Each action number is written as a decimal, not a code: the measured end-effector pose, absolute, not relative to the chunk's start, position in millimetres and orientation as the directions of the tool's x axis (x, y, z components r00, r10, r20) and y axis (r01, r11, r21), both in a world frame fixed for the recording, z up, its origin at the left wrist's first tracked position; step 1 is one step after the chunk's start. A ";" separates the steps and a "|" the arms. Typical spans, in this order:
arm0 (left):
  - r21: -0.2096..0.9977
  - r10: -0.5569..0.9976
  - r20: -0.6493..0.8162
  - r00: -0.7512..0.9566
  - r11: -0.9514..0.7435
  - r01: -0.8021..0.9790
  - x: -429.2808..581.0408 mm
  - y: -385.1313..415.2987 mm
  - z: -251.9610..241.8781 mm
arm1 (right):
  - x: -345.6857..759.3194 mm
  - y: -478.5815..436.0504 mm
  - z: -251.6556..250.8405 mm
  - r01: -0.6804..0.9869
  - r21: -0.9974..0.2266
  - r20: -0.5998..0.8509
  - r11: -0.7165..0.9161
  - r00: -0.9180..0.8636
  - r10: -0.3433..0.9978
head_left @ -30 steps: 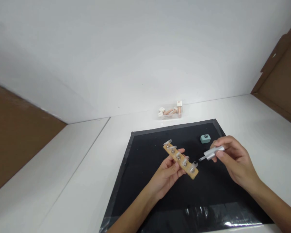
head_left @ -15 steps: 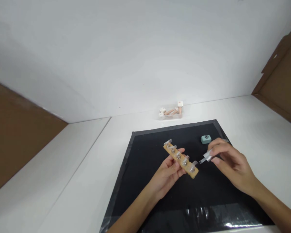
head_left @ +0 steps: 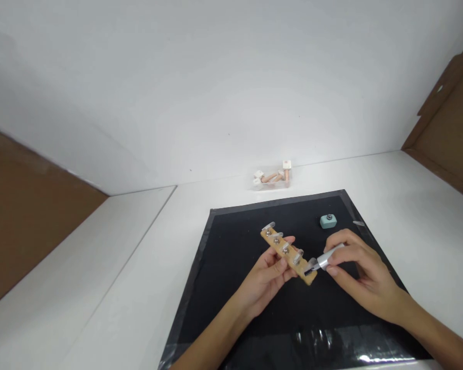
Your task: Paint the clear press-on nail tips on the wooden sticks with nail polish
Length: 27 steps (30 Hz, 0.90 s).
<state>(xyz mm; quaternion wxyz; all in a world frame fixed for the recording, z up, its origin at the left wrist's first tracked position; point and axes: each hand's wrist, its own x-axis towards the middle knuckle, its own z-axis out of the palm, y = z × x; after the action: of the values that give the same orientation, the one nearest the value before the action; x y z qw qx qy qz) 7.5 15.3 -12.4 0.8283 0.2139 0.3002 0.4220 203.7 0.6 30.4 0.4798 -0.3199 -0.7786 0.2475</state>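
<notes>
My left hand (head_left: 266,280) grips a tan wooden strip (head_left: 287,253) that carries several clear false nail tips on metal studs, holding it tilted above the black mat (head_left: 224,288). My right hand (head_left: 357,275) pinches a silver brush cap (head_left: 329,256) between thumb and fingers. Its brush tip touches the nail tip at the strip's near right end (head_left: 310,264). A small teal bottle (head_left: 327,221) stands open on the mat just beyond my right hand.
A clear small tray of pink and white pieces (head_left: 273,177) sits at the back of the white table by the wall. Brown cardboard panels stand at the far left (head_left: 27,216) and far right (head_left: 447,128). The mat's front edge is glossy.
My right hand moved left and down, bringing the brush from beside the strip onto the end nail tip. My left hand and the strip barely moved.
</notes>
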 end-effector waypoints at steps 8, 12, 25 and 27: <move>0.604 0.832 -0.308 0.462 0.546 -0.580 7.7 15.7 -12.1 | 204.5 0.7 32.3 0.341 -0.612 0.610 0.714 -0.371 0.700; 0.600 0.829 -0.309 0.466 0.550 -0.582 7.7 16.4 -14.3 | 203.7 2.0 35.2 0.367 -0.541 0.662 0.757 -0.369 0.652; 0.604 0.835 -0.306 0.458 0.542 -0.584 7.7 15.5 -10.5 | 206.4 5.8 37.1 0.440 -0.447 0.707 0.779 -0.359 0.609; 0.603 0.835 -0.304 0.459 0.542 -0.586 7.7 15.4 -10.4 | 206.8 6.5 37.3 0.446 -0.442 0.712 0.779 -0.355 0.607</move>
<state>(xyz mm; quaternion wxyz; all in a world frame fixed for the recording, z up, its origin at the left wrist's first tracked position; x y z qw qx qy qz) 7.7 15.4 -10.4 0.8274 0.2120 0.2937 0.4292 206.8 6.5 37.3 0.4684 -0.3215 -0.8185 0.0858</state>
